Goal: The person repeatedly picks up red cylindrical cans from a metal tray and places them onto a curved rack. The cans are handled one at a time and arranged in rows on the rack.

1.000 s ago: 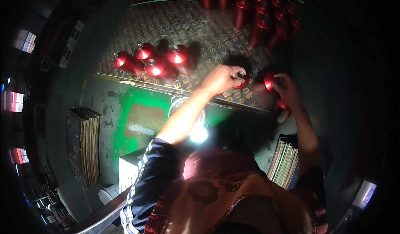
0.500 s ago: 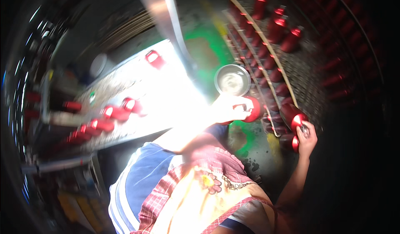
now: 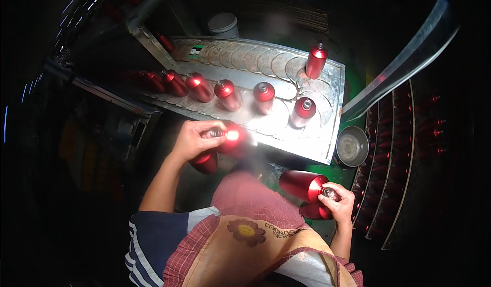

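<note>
My left hand [image 3: 193, 139] is closed round the narrow neck of a shiny red metal bottle [image 3: 236, 139], held at the conveyor's near edge. A second red bottle [image 3: 205, 163] hangs beneath that hand, its neck hidden. On the right, my right hand [image 3: 341, 205] pinches the neck of another red bottle [image 3: 302, 184], which lies tilted with its base toward the middle. One more red bottle [image 3: 315, 211] shows just under it, partly covered by my fingers. Several red bottles stand on the conveyor [image 3: 276, 57], the nearest to its right end being a bright-topped bottle [image 3: 305, 110].
A metal bowl [image 3: 352, 146] sits right of the conveyor's end, beside racks [image 3: 391, 164] of red bottles. A curved clear strip [image 3: 404, 62] rises at the upper right. A white bucket [image 3: 223, 25] stands behind the conveyor.
The view has swung left from the racks to the conveyor. My right hand has come away from the racks with bottles in it. My hands are farther apart.
</note>
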`<state>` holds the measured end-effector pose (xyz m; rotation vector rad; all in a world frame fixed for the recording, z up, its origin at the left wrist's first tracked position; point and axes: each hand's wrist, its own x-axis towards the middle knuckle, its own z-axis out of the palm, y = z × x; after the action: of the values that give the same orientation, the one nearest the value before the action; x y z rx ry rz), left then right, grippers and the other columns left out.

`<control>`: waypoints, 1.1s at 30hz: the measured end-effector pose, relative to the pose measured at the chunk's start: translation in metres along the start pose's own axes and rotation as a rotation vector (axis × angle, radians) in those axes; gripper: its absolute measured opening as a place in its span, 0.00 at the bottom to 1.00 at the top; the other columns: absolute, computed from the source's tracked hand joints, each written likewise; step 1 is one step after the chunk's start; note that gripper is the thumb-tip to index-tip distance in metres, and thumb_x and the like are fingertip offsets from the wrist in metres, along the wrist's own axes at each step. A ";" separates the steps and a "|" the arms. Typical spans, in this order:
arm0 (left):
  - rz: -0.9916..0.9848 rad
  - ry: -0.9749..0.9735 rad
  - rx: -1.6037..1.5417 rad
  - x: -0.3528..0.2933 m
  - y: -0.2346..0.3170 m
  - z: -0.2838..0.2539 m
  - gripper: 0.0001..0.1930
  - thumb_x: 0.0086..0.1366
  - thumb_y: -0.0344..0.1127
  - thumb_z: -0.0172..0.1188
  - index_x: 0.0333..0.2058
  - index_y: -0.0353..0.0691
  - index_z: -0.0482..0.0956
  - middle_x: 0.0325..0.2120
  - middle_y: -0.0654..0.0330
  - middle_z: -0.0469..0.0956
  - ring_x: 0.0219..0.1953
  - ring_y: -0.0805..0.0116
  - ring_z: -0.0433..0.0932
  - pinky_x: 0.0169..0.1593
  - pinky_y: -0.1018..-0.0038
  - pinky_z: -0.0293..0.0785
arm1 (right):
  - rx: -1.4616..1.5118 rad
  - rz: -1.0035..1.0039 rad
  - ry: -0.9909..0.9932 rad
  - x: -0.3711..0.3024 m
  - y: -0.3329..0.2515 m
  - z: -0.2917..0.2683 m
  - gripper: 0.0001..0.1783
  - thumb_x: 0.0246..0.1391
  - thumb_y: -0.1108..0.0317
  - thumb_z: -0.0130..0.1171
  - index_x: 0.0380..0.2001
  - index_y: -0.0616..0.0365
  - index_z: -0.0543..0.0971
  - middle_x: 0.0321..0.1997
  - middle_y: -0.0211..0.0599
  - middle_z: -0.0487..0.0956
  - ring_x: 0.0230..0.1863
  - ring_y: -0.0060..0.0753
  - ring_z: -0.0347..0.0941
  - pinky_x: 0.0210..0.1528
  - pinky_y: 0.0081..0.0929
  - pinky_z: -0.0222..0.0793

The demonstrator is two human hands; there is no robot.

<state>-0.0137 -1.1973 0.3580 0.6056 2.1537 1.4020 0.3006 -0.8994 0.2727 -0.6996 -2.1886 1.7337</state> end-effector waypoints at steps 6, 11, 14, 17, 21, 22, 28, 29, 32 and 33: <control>0.525 0.169 0.060 0.076 0.059 -0.180 0.11 0.53 0.22 0.69 0.37 0.34 0.84 0.27 0.69 0.79 0.29 0.85 0.74 0.32 0.86 0.68 | 0.014 -0.355 0.041 0.135 -0.139 0.044 0.18 0.38 0.80 0.70 0.38 0.66 0.82 0.35 0.33 0.82 0.30 0.17 0.74 0.33 0.14 0.67; 0.618 0.111 0.109 0.216 0.067 -0.242 0.11 0.53 0.26 0.69 0.37 0.35 0.84 0.26 0.69 0.79 0.27 0.84 0.72 0.33 0.84 0.69 | -0.002 -0.424 0.093 0.288 -0.218 0.131 0.17 0.43 0.80 0.68 0.40 0.65 0.80 0.36 0.28 0.78 0.33 0.15 0.71 0.36 0.14 0.66; 0.508 -0.008 0.254 0.312 0.043 -0.245 0.11 0.54 0.31 0.68 0.38 0.40 0.85 0.23 0.69 0.78 0.26 0.84 0.71 0.31 0.83 0.69 | -0.031 -0.363 0.012 0.380 -0.226 0.190 0.15 0.45 0.79 0.67 0.40 0.63 0.80 0.31 0.24 0.77 0.31 0.13 0.69 0.35 0.14 0.66; 0.416 -0.115 0.251 0.397 -0.007 -0.235 0.12 0.53 0.33 0.66 0.38 0.43 0.85 0.20 0.67 0.77 0.23 0.82 0.71 0.29 0.81 0.69 | -0.130 -0.202 -0.043 0.462 -0.206 0.238 0.15 0.45 0.77 0.68 0.39 0.64 0.80 0.28 0.22 0.77 0.30 0.13 0.68 0.34 0.15 0.66; 0.372 -0.180 0.213 0.467 -0.086 -0.220 0.14 0.50 0.33 0.66 0.38 0.44 0.86 0.21 0.60 0.81 0.19 0.74 0.76 0.26 0.74 0.73 | -0.129 -0.120 -0.113 0.533 -0.148 0.293 0.12 0.47 0.79 0.65 0.37 0.65 0.80 0.29 0.27 0.79 0.31 0.18 0.72 0.36 0.19 0.69; 0.385 -0.207 0.247 0.478 -0.101 -0.216 0.15 0.48 0.33 0.66 0.38 0.44 0.86 0.23 0.59 0.82 0.21 0.71 0.78 0.28 0.73 0.74 | -0.166 -0.120 -0.137 0.543 -0.132 0.300 0.11 0.47 0.80 0.65 0.37 0.66 0.80 0.30 0.27 0.79 0.31 0.18 0.73 0.37 0.19 0.70; 0.450 -0.307 0.321 0.523 -0.155 -0.221 0.19 0.45 0.38 0.67 0.39 0.48 0.86 0.27 0.57 0.83 0.29 0.61 0.81 0.34 0.68 0.75 | -0.167 -0.054 -0.244 0.591 -0.073 0.333 0.13 0.48 0.82 0.64 0.39 0.64 0.79 0.31 0.28 0.79 0.32 0.19 0.73 0.38 0.20 0.70; 0.482 -0.322 0.292 0.526 -0.159 -0.225 0.19 0.45 0.38 0.67 0.40 0.48 0.86 0.27 0.57 0.83 0.29 0.61 0.81 0.34 0.68 0.75 | -0.137 -0.042 -0.240 0.592 -0.071 0.331 0.13 0.49 0.82 0.64 0.40 0.64 0.78 0.31 0.27 0.78 0.33 0.19 0.72 0.39 0.19 0.69; 0.486 -0.302 0.345 0.529 -0.163 -0.244 0.20 0.46 0.39 0.67 0.41 0.45 0.85 0.27 0.57 0.83 0.29 0.61 0.81 0.33 0.68 0.76 | -0.157 -0.004 -0.278 0.595 -0.073 0.330 0.12 0.50 0.82 0.63 0.40 0.63 0.79 0.32 0.26 0.77 0.34 0.17 0.70 0.40 0.18 0.68; 0.517 -0.269 0.370 0.528 -0.162 -0.250 0.20 0.46 0.39 0.67 0.41 0.45 0.85 0.27 0.56 0.83 0.29 0.61 0.82 0.34 0.68 0.77 | -0.109 -0.068 -0.310 0.594 -0.076 0.330 0.13 0.50 0.82 0.63 0.40 0.63 0.79 0.31 0.25 0.76 0.33 0.17 0.70 0.39 0.18 0.68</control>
<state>-0.5953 -1.1131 0.2091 1.4860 2.1288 1.0652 -0.3799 -0.8802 0.2087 -0.3942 -2.4941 1.8000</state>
